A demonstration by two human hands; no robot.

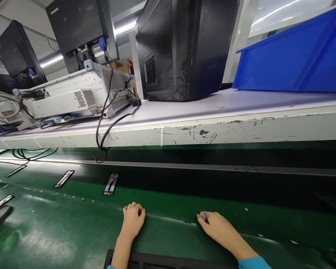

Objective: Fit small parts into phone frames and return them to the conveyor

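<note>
- The right hand [218, 226], at lower centre, pinches a small purple thing [205, 216]. It is mostly hidden, so I cannot tell what it is.
- The left hand [133, 218] is curled with fingers together, resting on the green belt [58, 231].
- A black tray [156, 260] is cut off at the bottom edge.
- A blue bin [296, 56] is at the upper right; its inside is not visible.

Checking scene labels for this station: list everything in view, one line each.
conveyor belt: one, green, foreground
strip parts: at least three, dark, on belt left
shelf: one, white, above belt
computer tower: one, black, on shelf
bin: one, blue, shelf right
instrument chassis: at least one, white, shelf left
monitors: two, black, behind chassis
cables: several, black, off shelf
tray: one, black, bottom edge
left hand: one, curled, belt edge
right hand: one, on belt, holding small purple item
</note>
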